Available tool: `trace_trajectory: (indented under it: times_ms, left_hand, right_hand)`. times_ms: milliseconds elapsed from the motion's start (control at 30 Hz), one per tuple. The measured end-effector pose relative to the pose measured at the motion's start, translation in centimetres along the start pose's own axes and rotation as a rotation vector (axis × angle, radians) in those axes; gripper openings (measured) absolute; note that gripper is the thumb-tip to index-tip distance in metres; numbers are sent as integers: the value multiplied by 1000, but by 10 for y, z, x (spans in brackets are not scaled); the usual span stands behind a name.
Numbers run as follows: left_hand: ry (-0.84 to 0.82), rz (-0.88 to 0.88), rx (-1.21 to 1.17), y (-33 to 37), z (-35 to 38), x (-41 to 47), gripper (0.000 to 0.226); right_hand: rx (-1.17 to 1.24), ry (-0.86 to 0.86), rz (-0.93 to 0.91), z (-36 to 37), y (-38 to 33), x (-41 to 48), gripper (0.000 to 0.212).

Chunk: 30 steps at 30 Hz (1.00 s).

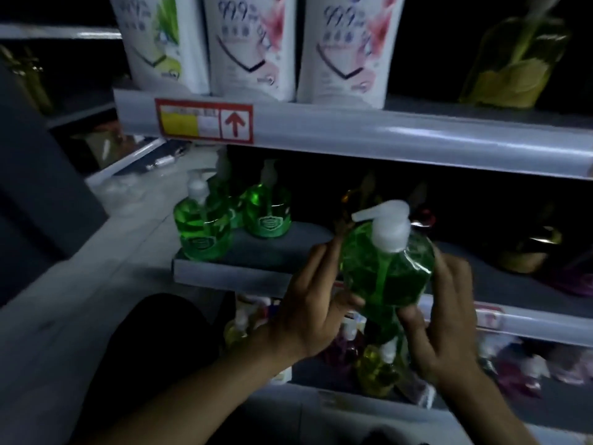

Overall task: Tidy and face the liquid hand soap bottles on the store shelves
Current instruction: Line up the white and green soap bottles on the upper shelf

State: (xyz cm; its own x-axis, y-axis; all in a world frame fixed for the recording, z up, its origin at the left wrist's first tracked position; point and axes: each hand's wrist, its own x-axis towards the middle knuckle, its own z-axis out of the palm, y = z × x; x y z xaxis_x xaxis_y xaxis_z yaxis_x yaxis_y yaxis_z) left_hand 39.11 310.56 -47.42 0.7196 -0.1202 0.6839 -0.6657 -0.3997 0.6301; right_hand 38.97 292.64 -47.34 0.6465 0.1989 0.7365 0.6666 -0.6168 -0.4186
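While hands [378,313] grip bottle [386,268], green bottles [234,213] left.

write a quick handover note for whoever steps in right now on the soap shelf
Left hand and right hand: both grip one green bottle, held in front of the middle shelf, pump pointing left.
Done: three green bottles stand at the shelf's left end.
Left: set the held bottle beside them; the darker bottles at right and the lower shelf look untidy.

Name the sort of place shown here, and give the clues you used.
Most likely a shop aisle: tiered shelves with a price tag on the rail, rows of soap bottles and refill pouches.
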Motion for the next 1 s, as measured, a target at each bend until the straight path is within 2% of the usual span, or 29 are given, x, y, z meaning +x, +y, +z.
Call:
trace_trajectory:
  times_ms: [167, 400, 633, 767, 867, 933, 1000]
  left_hand:
    - [-184, -310, 71, -48, -36, 10, 64]
    - [-87, -465, 109, -74, -69, 5, 65]
    - [-24, -448, 102, -78, -84, 13, 65]
    - [-15, -478, 212, -84, -87, 8, 66]
    - [-3, -407, 323, -85, -93, 4, 64]
    - [115, -313, 398, -80, -102, 3, 55]
    - [313, -231, 477, -76, -113, 2, 46]
  right_hand:
    - [40, -99, 125, 63, 14, 15, 64]
    - [141, -194, 143, 118, 3, 41, 64]
    - [154, -150, 155, 134, -10, 57, 63]
    - [151, -203, 162, 141, -12, 59, 63]
    - [146, -235, 178, 144, -11, 58, 63]
    - [140, -246, 206, 143, -12, 59, 66]
    - [140, -271, 226, 139, -13, 60, 76]
